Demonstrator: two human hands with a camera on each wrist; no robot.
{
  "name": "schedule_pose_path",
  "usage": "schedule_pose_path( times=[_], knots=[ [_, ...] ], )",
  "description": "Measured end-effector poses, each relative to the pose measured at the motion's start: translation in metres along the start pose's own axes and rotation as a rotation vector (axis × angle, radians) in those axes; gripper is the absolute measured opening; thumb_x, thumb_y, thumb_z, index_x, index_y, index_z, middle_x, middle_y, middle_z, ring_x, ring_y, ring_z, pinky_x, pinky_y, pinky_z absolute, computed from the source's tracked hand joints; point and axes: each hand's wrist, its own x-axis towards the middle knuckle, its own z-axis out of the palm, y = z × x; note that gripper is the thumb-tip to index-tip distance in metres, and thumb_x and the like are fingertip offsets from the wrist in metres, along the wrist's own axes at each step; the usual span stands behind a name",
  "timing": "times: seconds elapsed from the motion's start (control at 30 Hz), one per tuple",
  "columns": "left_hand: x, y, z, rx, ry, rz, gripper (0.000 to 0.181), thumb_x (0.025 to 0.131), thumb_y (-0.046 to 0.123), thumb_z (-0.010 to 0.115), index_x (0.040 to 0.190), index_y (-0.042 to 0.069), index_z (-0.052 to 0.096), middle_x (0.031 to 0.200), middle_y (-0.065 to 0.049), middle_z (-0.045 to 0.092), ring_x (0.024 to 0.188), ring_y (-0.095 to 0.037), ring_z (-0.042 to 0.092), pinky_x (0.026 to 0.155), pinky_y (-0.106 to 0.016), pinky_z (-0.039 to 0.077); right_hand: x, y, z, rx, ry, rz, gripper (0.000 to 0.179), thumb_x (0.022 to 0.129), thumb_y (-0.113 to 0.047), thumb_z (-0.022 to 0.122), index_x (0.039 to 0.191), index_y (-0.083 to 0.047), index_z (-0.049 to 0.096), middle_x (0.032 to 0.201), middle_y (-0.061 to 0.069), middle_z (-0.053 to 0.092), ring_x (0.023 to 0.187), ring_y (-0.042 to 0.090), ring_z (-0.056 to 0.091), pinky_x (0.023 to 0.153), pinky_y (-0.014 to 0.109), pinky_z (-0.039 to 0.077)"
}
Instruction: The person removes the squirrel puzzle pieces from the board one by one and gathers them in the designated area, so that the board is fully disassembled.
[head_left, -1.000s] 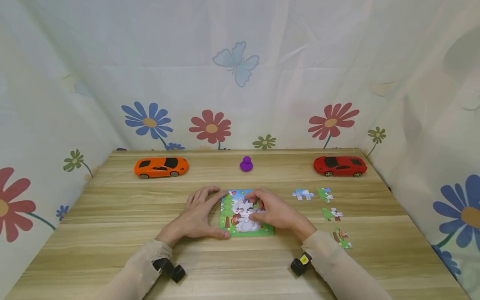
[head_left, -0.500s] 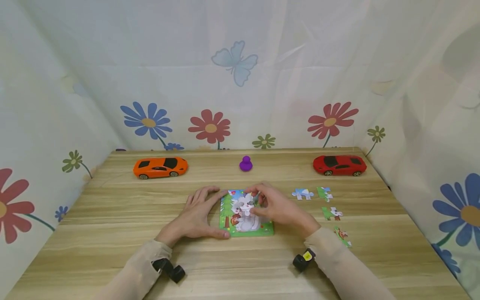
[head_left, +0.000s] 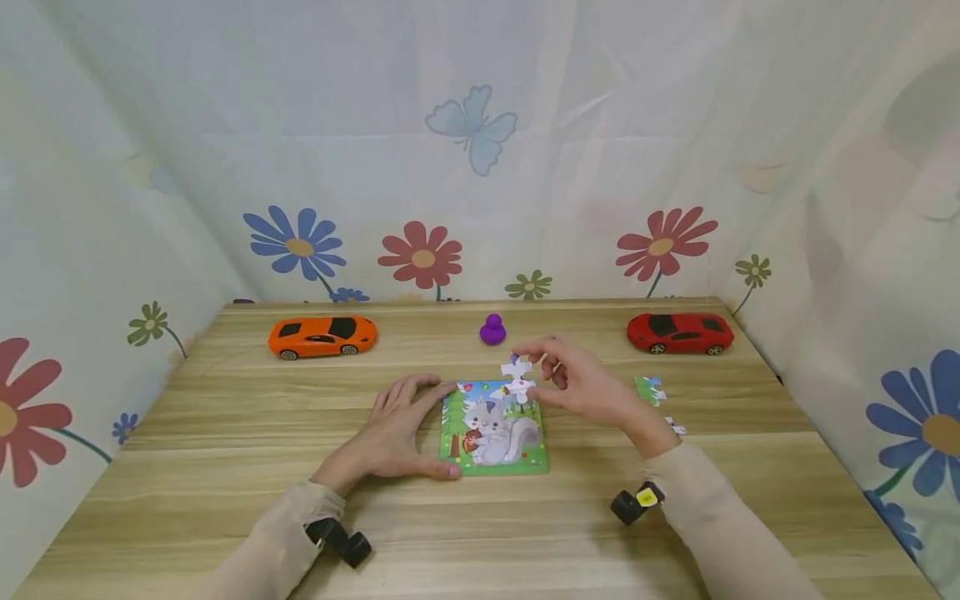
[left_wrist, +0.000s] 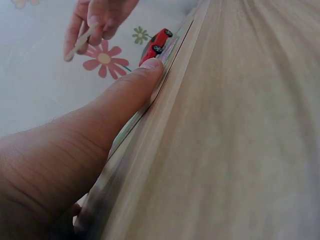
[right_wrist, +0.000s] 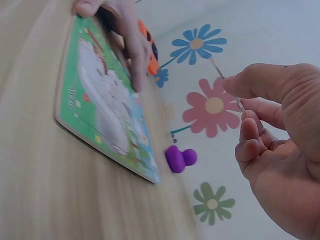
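A jigsaw puzzle board (head_left: 491, 433) with a grey squirrel picture lies flat on the table. My left hand (head_left: 401, 425) rests along its left edge, thumb stretched out at the near corner and forefinger at the far one. In the left wrist view that thumb (left_wrist: 130, 92) is straight against the board's edge. My right hand (head_left: 577, 383) pinches a white-and-grey puzzle piece (head_left: 519, 382) between thumb and fingers, raised over the board's far right corner. The right wrist view shows this piece (right_wrist: 241, 106) edge-on, well apart from the board (right_wrist: 105, 100).
Loose puzzle pieces, among them a green one (head_left: 648, 390) and a partly hidden one (head_left: 675, 427), lie right of the board behind my right forearm. An orange toy car (head_left: 322, 337), a small purple toy (head_left: 492, 330) and a red toy car (head_left: 680, 333) stand along the back.
My right hand has lifted the puzzle piece off the middle of the board and carried it away and to the right, uncovering the squirrel's face. The left hand stays in place.
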Motion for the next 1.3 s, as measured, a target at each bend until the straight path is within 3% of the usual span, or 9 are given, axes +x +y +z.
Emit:
schedule_pose_path(
  times=[0.4,0.83,1.1,1.3],
  knots=[
    [-0.002,0.0,-0.001,-0.01,0.005,0.005,0.132,0.067,0.088,0.088,0.174,0.027,0.04,0.177,-0.014,0.03,0.162,-0.041,0.027,0.129,-0.072,0.018,-0.024,-0.006,-0.046,-0.099,0.09,0.01,0.055,0.099,-0.013,0.086,0.151,-0.012,0.067,0.118,0.007,0.057,0.085,0.023,0.053,0.069,0.025,0.045],
    [-0.001,0.0,0.0,-0.009,0.004,0.004,0.132,0.066,0.09,0.087,0.174,0.029,0.04,0.177,-0.012,0.03,0.162,-0.041,0.026,0.129,-0.071,0.017,-0.059,0.005,-0.081,-0.117,0.161,0.059,0.055,0.1,-0.013,0.086,0.152,-0.012,0.066,0.109,0.008,0.054,0.089,0.024,0.051,0.071,0.025,0.044],
    [0.0,-0.001,0.0,-0.004,0.008,0.008,0.132,0.067,0.089,0.088,0.174,0.028,0.04,0.176,-0.012,0.031,0.162,-0.04,0.026,0.128,-0.071,0.018,-0.073,0.014,-0.09,-0.143,0.16,0.03,0.056,0.099,-0.009,0.085,0.152,-0.008,0.065,0.106,0.008,0.054,0.086,0.021,0.052,0.068,0.025,0.045],
    [-0.001,0.001,-0.001,-0.008,0.01,0.006,0.132,0.066,0.089,0.088,0.174,0.029,0.041,0.176,-0.011,0.031,0.161,-0.04,0.027,0.129,-0.071,0.018,-0.087,0.03,-0.083,-0.152,0.146,0.055,0.056,0.099,-0.01,0.086,0.152,-0.009,0.066,0.11,0.007,0.056,0.084,0.023,0.052,0.066,0.026,0.045]
  ],
)
